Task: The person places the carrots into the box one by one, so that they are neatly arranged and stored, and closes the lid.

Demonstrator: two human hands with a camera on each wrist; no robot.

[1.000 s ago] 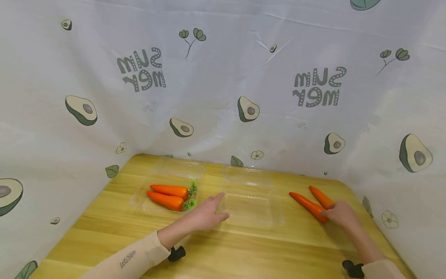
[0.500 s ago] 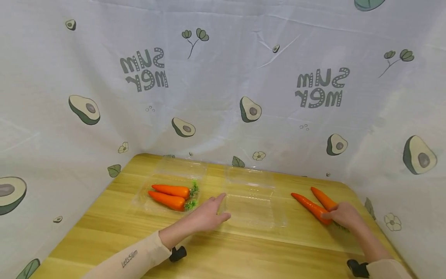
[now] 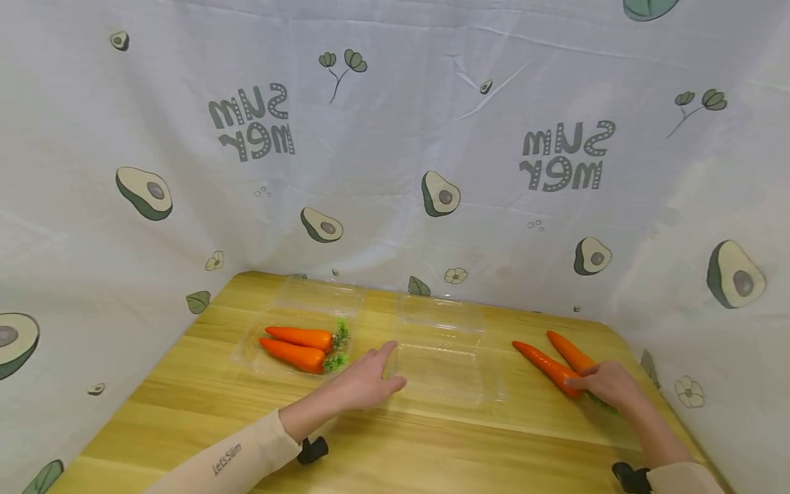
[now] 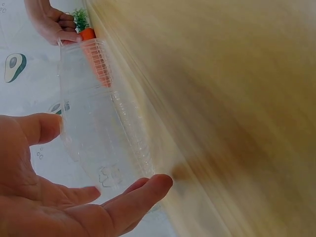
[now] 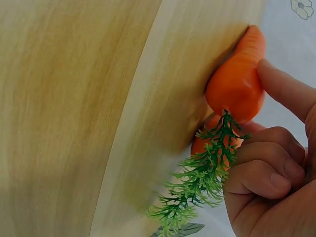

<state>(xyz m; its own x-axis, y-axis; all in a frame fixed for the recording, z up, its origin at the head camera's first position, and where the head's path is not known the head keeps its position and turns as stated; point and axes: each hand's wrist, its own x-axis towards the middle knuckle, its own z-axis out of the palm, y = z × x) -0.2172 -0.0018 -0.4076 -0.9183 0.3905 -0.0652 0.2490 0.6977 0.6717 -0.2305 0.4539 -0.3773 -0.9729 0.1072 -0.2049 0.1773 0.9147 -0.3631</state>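
Observation:
At the right of the head view, my right hand (image 3: 607, 384) pinches the near orange carrot (image 3: 543, 365) by its thick end. In the right wrist view the thumb presses one side of this carrot (image 5: 237, 91), its green leafy top (image 5: 197, 177) hangs free, and the index finger is largely hidden behind it. A second carrot (image 3: 568, 350) lies just beyond, partly covered by the hand. My left hand (image 3: 367, 381) has its thumb and forefinger spread at the left edge of a clear plastic clamshell box (image 3: 441, 370); the left wrist view shows a fingertip against the box (image 4: 94, 118).
Another clear clamshell box (image 3: 321, 296) lies to the left, lid laid back, with two leafy carrots (image 3: 299, 355) side by side inside. Everything rests on a wooden table (image 3: 401, 453). A printed white curtain (image 3: 382, 137) stands behind and along both sides.
My right hand has drawn back slightly towards me, and green leaves now show beneath it. The left hand stays in place beside the box.

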